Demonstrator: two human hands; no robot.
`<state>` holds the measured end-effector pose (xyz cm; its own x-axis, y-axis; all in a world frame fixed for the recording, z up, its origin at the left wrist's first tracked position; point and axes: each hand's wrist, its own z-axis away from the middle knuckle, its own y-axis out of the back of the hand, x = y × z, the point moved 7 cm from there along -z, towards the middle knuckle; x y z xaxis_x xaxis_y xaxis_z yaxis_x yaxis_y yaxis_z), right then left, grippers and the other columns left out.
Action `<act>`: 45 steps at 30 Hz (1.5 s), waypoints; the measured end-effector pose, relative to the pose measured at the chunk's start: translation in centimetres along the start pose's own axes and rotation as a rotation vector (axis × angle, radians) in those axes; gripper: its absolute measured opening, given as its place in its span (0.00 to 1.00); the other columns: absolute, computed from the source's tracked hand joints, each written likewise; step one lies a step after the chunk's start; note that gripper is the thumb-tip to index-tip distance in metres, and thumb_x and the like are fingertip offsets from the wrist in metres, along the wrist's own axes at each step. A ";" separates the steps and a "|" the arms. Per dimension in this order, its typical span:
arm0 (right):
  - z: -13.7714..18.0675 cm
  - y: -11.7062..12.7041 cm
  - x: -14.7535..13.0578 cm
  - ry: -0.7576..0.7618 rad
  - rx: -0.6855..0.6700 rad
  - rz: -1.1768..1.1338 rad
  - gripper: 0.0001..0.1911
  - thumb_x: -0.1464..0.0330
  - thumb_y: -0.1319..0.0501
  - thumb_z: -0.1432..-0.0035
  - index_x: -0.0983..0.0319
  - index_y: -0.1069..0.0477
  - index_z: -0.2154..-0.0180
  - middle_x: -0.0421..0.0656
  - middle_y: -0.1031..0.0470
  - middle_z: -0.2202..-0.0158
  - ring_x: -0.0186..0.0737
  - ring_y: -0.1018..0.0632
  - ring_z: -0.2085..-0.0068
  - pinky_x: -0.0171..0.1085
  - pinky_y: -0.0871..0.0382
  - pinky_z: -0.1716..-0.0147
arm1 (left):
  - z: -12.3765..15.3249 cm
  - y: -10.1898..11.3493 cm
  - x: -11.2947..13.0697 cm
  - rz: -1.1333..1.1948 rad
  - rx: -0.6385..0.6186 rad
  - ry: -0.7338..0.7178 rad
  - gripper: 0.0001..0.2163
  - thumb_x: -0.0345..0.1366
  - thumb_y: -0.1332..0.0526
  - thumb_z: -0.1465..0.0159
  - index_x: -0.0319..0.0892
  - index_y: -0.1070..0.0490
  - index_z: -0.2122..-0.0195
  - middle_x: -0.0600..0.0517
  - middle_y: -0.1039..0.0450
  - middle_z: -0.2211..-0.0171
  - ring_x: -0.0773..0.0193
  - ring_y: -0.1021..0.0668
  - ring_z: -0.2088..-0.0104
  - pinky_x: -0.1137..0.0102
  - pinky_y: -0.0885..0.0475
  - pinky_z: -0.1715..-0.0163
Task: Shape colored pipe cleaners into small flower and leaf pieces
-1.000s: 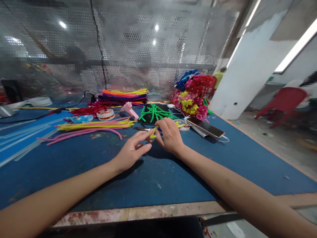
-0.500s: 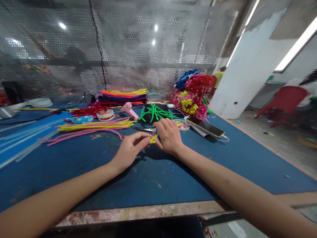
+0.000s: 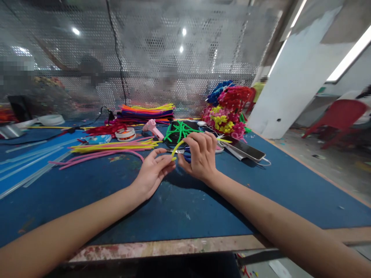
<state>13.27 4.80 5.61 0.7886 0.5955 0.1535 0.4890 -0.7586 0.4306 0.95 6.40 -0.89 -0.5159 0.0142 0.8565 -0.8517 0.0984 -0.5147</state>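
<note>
A yellow pipe cleaner point(image 3: 177, 147) is pinched by its near end, which shows a small bend, between the thumb and fingers of my left hand point(image 3: 152, 170). From there it arcs up and to the right. My right hand point(image 3: 201, 156) has its fingers curled over the pipe cleaner, with the thumb lower and apart from them. The far part passes behind these fingers and sticks out on their right. Partly hidden behind my right hand lie blue-handled scissors point(image 3: 187, 157).
Yellow and pink pipe cleaners point(image 3: 116, 147) lie left, before a pink glue gun point(image 3: 152, 129) and a white tape roll point(image 3: 125, 134). Green pieces point(image 3: 181, 130) sit behind my hands. A phone point(image 3: 249, 148) and pipe-cleaner flowers point(image 3: 224, 110) stand right. A mesh panel point(image 3: 162, 50) closes the back.
My right hand has risen slightly and its fingers have loosened from the tight pinch near the left fingertips. More of the yellow pipe cleaner now shows, curved between the hands.
</note>
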 end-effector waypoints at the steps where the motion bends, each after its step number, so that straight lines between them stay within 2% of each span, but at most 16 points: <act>1: 0.0 0.2 0.0 -0.012 0.026 0.001 0.19 0.62 0.45 0.47 0.61 0.42 0.54 0.46 0.35 0.55 0.45 0.37 0.52 0.48 0.51 0.49 | 0.1 0.0 -0.2 0.023 0.010 0.008 0.15 0.28 0.35 0.49 0.41 0.38 0.63 0.56 0.27 0.76 0.72 0.24 0.74 0.75 0.27 0.68; 7: 0.1 0.5 -0.3 -0.024 0.084 0.016 0.22 0.62 0.44 0.49 0.59 0.44 0.52 0.47 0.36 0.54 0.46 0.37 0.51 0.50 0.53 0.46 | 0.3 0.0 -1.2 0.069 0.041 0.040 0.17 0.28 0.34 0.50 0.41 0.39 0.62 0.56 0.27 0.74 0.73 0.24 0.74 0.78 0.28 0.71; 11: 0.1 0.6 -0.3 -0.009 0.096 0.024 0.22 0.63 0.43 0.49 0.59 0.44 0.52 0.47 0.36 0.54 0.45 0.37 0.51 0.50 0.53 0.46 | 0.3 0.1 -0.9 0.024 0.059 0.007 0.18 0.29 0.34 0.51 0.41 0.40 0.62 0.57 0.27 0.75 0.73 0.25 0.74 0.80 0.29 0.74; 18: 0.1 0.6 -0.2 -0.009 0.095 0.026 0.22 0.62 0.44 0.49 0.60 0.43 0.52 0.48 0.36 0.54 0.46 0.37 0.51 0.51 0.52 0.46 | 0.4 -0.2 -0.2 -0.092 0.017 -0.063 0.18 0.30 0.33 0.52 0.41 0.39 0.63 0.58 0.27 0.76 0.75 0.27 0.77 0.80 0.31 0.73; 25: 0.2 0.4 -0.1 -0.017 0.081 0.032 0.22 0.61 0.44 0.49 0.61 0.41 0.53 0.48 0.36 0.54 0.47 0.37 0.50 0.52 0.53 0.46 | 0.2 -0.4 -0.2 -0.104 -0.022 -0.058 0.15 0.30 0.32 0.53 0.40 0.31 0.64 0.57 0.27 0.76 0.75 0.27 0.75 0.79 0.30 0.72; 31: 0.2 0.4 0.0 -0.030 0.051 0.059 0.21 0.60 0.43 0.49 0.60 0.38 0.54 0.47 0.35 0.53 0.46 0.37 0.49 0.51 0.52 0.46 | 0.4 -0.1 -0.4 -0.120 0.007 -0.030 0.14 0.31 0.31 0.55 0.42 0.25 0.65 0.55 0.25 0.73 0.73 0.26 0.73 0.78 0.30 0.70; 36: 0.3 0.0 -0.6 0.072 0.031 0.056 0.14 0.63 0.43 0.47 0.53 0.33 0.56 0.41 0.32 0.53 0.43 0.35 0.51 0.53 0.53 0.46 | 0.3 -0.1 -0.6 -0.103 0.016 -0.022 0.14 0.31 0.31 0.56 0.42 0.24 0.65 0.52 0.23 0.68 0.70 0.25 0.70 0.76 0.31 0.68; 39: 0.4 -0.2 -1.1 0.163 0.040 0.031 0.09 0.65 0.43 0.46 0.52 0.31 0.60 0.39 0.30 0.54 0.40 0.33 0.52 0.52 0.53 0.45 | 0.3 -0.1 -0.7 -0.104 0.029 -0.011 0.14 0.32 0.31 0.56 0.41 0.23 0.66 0.52 0.23 0.68 0.70 0.25 0.70 0.76 0.32 0.69; 45: 0.4 -1.1 -1.3 0.264 -0.079 -0.026 0.10 0.69 0.46 0.42 0.53 0.32 0.58 0.37 0.29 0.53 0.37 0.34 0.49 0.48 0.54 0.44 | 0.1 0.3 -0.7 -0.181 0.027 0.025 0.11 0.32 0.31 0.57 0.42 0.23 0.70 0.53 0.23 0.72 0.70 0.26 0.72 0.75 0.32 0.68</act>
<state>11.85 4.76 4.57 0.6464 0.6707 0.3638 0.4691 -0.7253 0.5039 1.00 6.28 -1.65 -0.3515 0.0236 0.9359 -0.9329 0.0748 -0.3523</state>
